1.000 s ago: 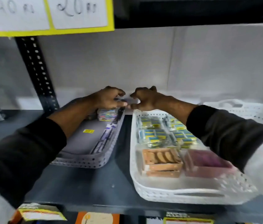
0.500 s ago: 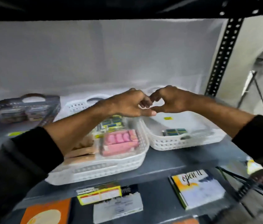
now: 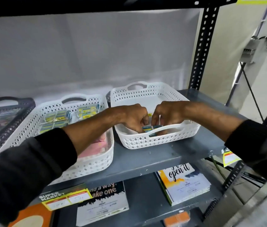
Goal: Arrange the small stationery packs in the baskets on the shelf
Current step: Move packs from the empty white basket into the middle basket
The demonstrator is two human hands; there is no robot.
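Both my hands reach into the right white basket [image 3: 170, 94] on the grey shelf [image 3: 154, 158]. My left hand [image 3: 132, 117] and my right hand [image 3: 165, 113] are curled over small blue-and-yellow stationery packs [image 3: 150, 128] at the basket's near wall, fingertips touching them. The packs are partly hidden by fingers and the basket handle. The middle white basket [image 3: 93, 163] holds several yellow-blue packs [image 3: 59, 117] at the back and pink packs [image 3: 95, 148] under my left forearm.
A dark grey basket [image 3: 6, 130] with more packs stands at far left. Black perforated uprights [image 3: 201, 46] frame the right side. Notebooks [image 3: 183, 182] and price labels [image 3: 67, 197] lie on the shelf below. The right basket's back half is bare.
The view has swung right across the shelf. My hands, joined above the baskets half a second ago, have dropped into the right white basket onto the small packs.
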